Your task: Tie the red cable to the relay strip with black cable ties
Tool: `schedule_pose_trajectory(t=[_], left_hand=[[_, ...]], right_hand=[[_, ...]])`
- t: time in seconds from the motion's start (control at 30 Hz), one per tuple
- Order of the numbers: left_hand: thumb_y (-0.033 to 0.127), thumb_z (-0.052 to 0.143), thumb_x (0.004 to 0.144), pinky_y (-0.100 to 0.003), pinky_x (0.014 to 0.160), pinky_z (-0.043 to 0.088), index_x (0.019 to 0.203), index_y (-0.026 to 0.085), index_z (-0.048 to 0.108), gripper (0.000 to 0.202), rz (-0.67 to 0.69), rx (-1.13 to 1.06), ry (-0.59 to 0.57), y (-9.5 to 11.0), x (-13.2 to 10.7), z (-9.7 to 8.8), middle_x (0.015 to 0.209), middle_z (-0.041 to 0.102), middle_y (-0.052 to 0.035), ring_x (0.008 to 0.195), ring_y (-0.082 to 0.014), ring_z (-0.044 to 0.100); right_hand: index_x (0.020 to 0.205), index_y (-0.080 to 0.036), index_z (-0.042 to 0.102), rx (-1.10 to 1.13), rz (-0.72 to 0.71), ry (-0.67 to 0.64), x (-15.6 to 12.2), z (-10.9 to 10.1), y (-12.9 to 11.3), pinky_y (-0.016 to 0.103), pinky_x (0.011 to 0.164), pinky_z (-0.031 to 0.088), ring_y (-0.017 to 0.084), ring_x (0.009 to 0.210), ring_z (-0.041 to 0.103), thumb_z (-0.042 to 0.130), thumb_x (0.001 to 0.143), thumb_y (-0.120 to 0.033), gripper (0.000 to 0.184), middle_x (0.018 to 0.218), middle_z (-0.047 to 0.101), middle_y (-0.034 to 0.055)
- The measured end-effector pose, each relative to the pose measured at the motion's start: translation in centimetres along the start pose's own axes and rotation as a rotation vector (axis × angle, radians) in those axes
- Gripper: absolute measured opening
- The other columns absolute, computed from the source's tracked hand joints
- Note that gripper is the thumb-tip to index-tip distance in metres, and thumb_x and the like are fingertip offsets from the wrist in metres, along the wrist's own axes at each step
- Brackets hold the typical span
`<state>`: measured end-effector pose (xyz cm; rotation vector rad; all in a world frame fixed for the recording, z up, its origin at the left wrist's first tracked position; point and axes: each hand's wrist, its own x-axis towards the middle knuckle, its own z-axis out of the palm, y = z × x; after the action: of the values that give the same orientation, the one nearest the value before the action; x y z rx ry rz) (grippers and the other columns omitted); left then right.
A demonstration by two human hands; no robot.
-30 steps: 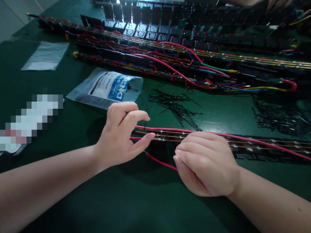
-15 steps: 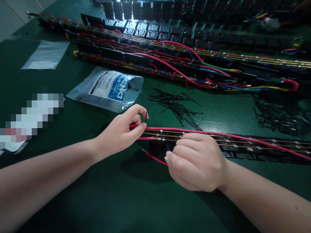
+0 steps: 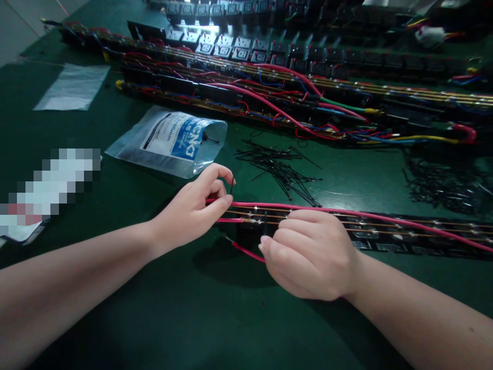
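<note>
My left hand (image 3: pixel 198 204) pinches a thin black cable tie (image 3: pixel 232 185) upright between thumb and forefinger, beside the left end of the strip. My right hand (image 3: pixel 310 254) is closed in a fist on a black cable tie (image 3: pixel 265 222), whose visible end crosses the strip's copper-coloured rails. The black socket strip (image 3: pixel 400 231) lies under both hands. A thick red wire (image 3: pixel 365 215) runs along its far edge and passes under my left fingers. Below, a short red wire (image 3: pixel 248 252) with a bare tip sticks out near my right thumb. My right fingertips are mostly hidden.
Behind the hands lie a pile of black cable ties (image 3: pixel 281 167) and an opened plastic bag (image 3: pixel 169 141). A heap of black pieces (image 3: pixel 442 180) is at right. Several wired strips (image 3: pixel 231 92) span the back. A blurred flat object (image 3: pixel 50 195) and a small bag (image 3: pixel 73 87) sit at left.
My right hand has risen slightly, and the cable tie in it shows a little differently across the rails. My left hand has barely moved.
</note>
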<state>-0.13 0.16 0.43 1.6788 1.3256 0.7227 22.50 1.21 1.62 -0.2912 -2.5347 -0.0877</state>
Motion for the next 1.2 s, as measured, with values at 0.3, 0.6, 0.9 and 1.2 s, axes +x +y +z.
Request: schedule_pose_trajectory(t=[0.3,0.6,0.9,1.2], left_hand=[[0.011,0.049,0.087,-0.030,0.077,0.045,0.118,0.023,0.041,0.035,0.027,-0.106,-0.022,-0.19,-0.13,-0.05,0.085,0.059,0.0043,0.081,-0.0137,0.056],[0.015,0.052,0.089,-0.029,0.077,0.047,0.119,0.023,0.041,0.032,0.039,-0.098,-0.033,0.30,-0.07,-0.07,0.085,0.059,0.0029,0.079,-0.0134,0.057],[0.014,0.055,0.087,-0.027,0.074,0.047,0.118,0.022,0.044,0.033,0.040,-0.100,0.013,0.11,-0.05,0.03,0.093,0.056,0.0016,0.082,-0.0121,0.056],[0.013,0.055,0.088,-0.026,0.074,0.047,0.118,0.023,0.044,0.034,0.019,-0.118,-0.004,0.24,-0.17,-0.10,0.092,0.056,0.0024,0.079,-0.0114,0.055]], right_hand=[[0.059,-0.019,0.051,0.012,0.023,-0.022,0.15,0.06,0.19,0.027,0.053,0.036,0.010,0.049,0.043,0.058,0.088,-0.011,0.031,0.052,0.052,-0.0037],[0.058,-0.019,0.052,0.035,0.043,-0.007,0.22,0.20,0.23,0.026,0.053,0.038,0.010,0.049,0.045,0.055,0.090,-0.012,0.032,0.052,0.051,-0.0035],[0.061,-0.018,0.055,0.054,0.035,-0.017,0.16,0.29,0.35,0.027,0.053,0.038,0.011,0.049,0.046,0.056,0.089,-0.012,0.029,0.053,0.052,-0.0026],[0.061,-0.020,0.051,0.029,0.045,-0.030,0.07,0.17,0.34,0.026,0.054,0.036,0.010,0.050,0.045,0.053,0.091,-0.013,0.031,0.054,0.052,-0.0038]])
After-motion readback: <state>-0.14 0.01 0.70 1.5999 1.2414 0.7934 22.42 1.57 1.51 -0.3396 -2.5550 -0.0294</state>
